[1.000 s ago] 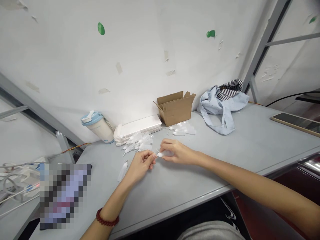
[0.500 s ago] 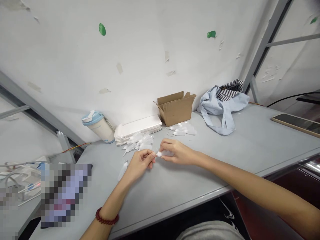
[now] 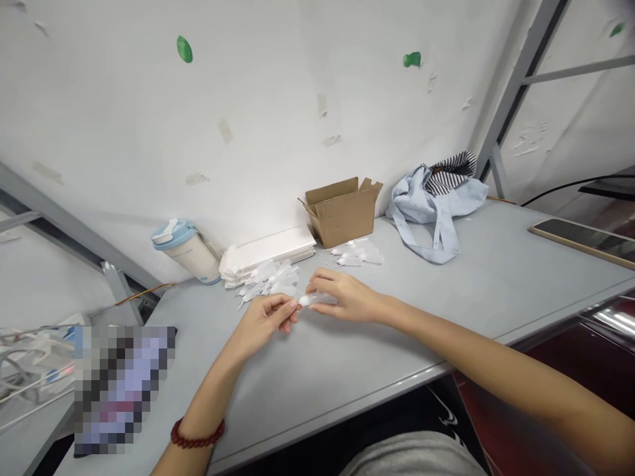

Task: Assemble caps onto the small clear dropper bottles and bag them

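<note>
Between my two hands is a small translucent squeeze bottle (image 3: 316, 299) with a white neck, lying nearly level just above the desk. My right hand (image 3: 351, 296) grips its body from the right, thumb below and fingers above. At the neck end, the thumb and forefinger of my left hand (image 3: 262, 324) are pinched together on the tip. Whatever tiny part sits inside that pinch is hidden. Just behind my left hand lies a heap of similar bottles (image 3: 270, 276) with thin tips. A smaller group of these bottles (image 3: 360, 252) rests in front of the cardboard box.
An open cardboard box (image 3: 344, 215) stands against the wall, beside a stack of white packets (image 3: 270, 254) and a tumbler (image 3: 188, 254). To the right are a light-blue cloth bag (image 3: 429, 211) and a phone (image 3: 590, 239). A pixelated item (image 3: 126, 390) lies left on the grey desk (image 3: 337, 390).
The view has shifted slightly, with most things sitting a little further left. Both hands keep their hold on the bottle. A loose bottle beside my left wrist is no longer visible.
</note>
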The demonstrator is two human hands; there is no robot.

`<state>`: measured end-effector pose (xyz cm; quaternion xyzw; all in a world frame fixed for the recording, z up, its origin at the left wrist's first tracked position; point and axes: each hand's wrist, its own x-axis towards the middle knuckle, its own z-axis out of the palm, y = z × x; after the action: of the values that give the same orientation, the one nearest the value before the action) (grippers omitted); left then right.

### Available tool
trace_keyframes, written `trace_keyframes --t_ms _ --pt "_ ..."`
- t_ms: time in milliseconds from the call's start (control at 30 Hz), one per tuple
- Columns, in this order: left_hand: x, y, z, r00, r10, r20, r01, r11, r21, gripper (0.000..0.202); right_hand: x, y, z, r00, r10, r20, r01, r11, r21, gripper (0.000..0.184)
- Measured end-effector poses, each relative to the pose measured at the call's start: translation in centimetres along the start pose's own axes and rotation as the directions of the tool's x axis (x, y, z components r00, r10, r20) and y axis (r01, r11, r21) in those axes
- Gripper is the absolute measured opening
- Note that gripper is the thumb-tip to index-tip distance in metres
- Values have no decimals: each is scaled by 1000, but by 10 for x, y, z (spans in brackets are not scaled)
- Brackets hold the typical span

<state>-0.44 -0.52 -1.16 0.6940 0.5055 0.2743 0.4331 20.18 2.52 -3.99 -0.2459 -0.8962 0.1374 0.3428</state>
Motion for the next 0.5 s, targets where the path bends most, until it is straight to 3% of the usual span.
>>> trace_keyframes --t_ms 200,333,400,500 --pt "0 -10 -23 992 -6 -124 2 1000 -27 33 2 12 -6 998 58 -32 -62 988 -139 14" --pt "0 -13 -37 980 -42 -193 31 998 -59 35 2 26 -13 983 180 -25 -181 959 -219 16" --pt "0 -14 -39 984 -43 -171 49 998 29 34 1 34 -17 970 244 16 -227 924 -307 21" --pt "1 -19 -36 987 22 -159 36 935 352 30 -1 46 -20 934 348 77 -269 831 -487 26"
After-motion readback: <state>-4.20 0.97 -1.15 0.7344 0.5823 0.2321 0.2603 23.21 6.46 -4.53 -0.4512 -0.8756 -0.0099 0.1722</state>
